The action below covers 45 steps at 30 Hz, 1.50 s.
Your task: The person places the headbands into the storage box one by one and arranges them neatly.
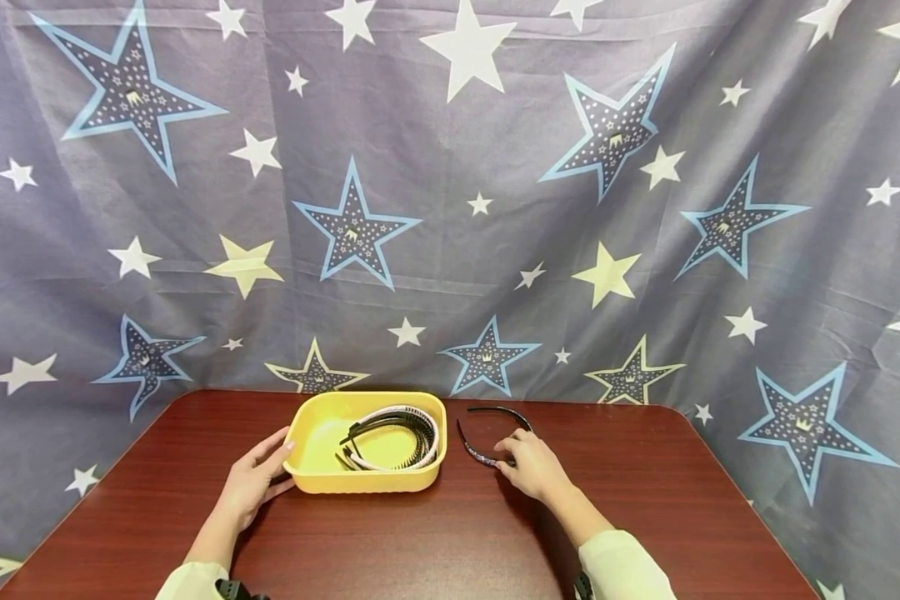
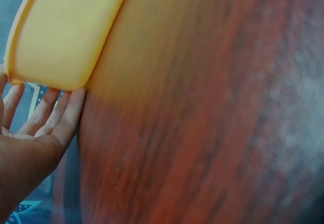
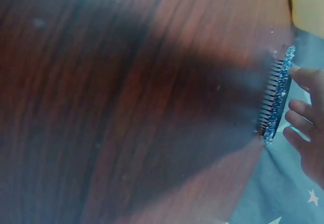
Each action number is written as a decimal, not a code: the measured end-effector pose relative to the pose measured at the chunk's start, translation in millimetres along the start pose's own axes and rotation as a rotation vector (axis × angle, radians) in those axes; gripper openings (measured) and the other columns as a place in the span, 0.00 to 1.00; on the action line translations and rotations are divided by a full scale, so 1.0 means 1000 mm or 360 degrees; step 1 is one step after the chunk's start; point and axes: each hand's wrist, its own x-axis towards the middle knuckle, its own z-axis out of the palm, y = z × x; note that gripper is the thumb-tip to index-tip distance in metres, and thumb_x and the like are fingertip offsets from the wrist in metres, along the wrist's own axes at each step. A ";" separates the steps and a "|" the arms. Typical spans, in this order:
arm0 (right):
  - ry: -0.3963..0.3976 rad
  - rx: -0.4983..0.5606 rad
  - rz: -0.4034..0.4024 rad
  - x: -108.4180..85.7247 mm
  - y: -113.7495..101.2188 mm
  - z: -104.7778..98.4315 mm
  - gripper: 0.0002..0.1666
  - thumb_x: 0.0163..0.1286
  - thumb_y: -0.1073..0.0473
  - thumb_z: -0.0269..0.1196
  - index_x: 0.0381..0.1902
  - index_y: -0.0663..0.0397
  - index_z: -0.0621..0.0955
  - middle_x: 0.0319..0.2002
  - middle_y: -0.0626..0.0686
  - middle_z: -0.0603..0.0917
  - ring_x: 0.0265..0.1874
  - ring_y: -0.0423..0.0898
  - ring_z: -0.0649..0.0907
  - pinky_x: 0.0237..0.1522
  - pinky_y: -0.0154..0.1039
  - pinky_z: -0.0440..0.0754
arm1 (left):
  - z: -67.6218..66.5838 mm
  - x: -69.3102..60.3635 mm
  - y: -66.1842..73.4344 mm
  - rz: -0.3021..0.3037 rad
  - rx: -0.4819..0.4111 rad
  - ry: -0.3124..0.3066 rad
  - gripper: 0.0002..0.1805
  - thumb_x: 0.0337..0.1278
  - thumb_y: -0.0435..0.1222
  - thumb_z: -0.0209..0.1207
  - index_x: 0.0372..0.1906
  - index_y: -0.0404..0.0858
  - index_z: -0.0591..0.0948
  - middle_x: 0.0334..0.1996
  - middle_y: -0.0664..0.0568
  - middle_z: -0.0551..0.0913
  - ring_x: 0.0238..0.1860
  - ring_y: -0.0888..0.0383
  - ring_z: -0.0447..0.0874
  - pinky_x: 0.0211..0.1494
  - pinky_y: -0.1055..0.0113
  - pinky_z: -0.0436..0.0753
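A yellow plastic basket (image 1: 311, 442) stands near the table's far edge, left of centre. Several headbands (image 1: 420, 429), black and pale, lie bunched in its right half. My left hand (image 1: 251, 479) rests against the basket's left end; in the left wrist view its fairly straight fingers (image 2: 71, 118) touch the outer wall. To the right of the basket, a black headband (image 1: 474, 451) with a glittery blue band and comb teeth lies on the table. My right hand (image 1: 528, 467) is at its curved part, fingertips beside or touching the band; a firm grip does not show.
The dark red wooden table (image 1: 420, 542) has rounded far corners. Right behind it hangs a grey curtain (image 1: 435, 275) printed with stars. Pale sleeves (image 1: 622, 567) cover the forearms, and dark straps sit at the wrists.
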 end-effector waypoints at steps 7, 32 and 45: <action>-0.0044 0.0026 0.0072 0.000 0.003 0.006 0.09 0.57 0.57 0.67 0.38 0.48 0.84 0.35 0.47 0.78 0.38 0.46 0.77 0.41 0.44 0.78 | 0.000 -0.001 0.000 -0.0001 0.0001 0.0003 0.38 0.62 0.53 0.54 0.72 0.45 0.58 0.63 0.45 0.69 0.45 0.65 0.82 0.50 0.61 0.84; 0.0091 -0.0208 -0.0122 -0.010 0.011 0.007 0.07 0.54 0.66 0.66 0.31 0.49 0.82 0.29 0.46 0.77 0.34 0.47 0.79 0.38 0.41 0.80 | 0.000 -0.001 -0.002 0.0017 -0.0024 0.0009 0.38 0.61 0.52 0.54 0.72 0.44 0.58 0.56 0.52 0.74 0.42 0.66 0.83 0.49 0.62 0.84; 0.0178 -0.0202 -0.0220 -0.017 0.018 -0.008 0.08 0.55 0.67 0.65 0.33 0.51 0.83 0.31 0.46 0.79 0.35 0.45 0.78 0.40 0.39 0.80 | 0.001 -0.001 0.000 0.0013 -0.0020 0.0011 0.37 0.62 0.53 0.54 0.72 0.44 0.58 0.58 0.50 0.72 0.43 0.66 0.83 0.50 0.62 0.84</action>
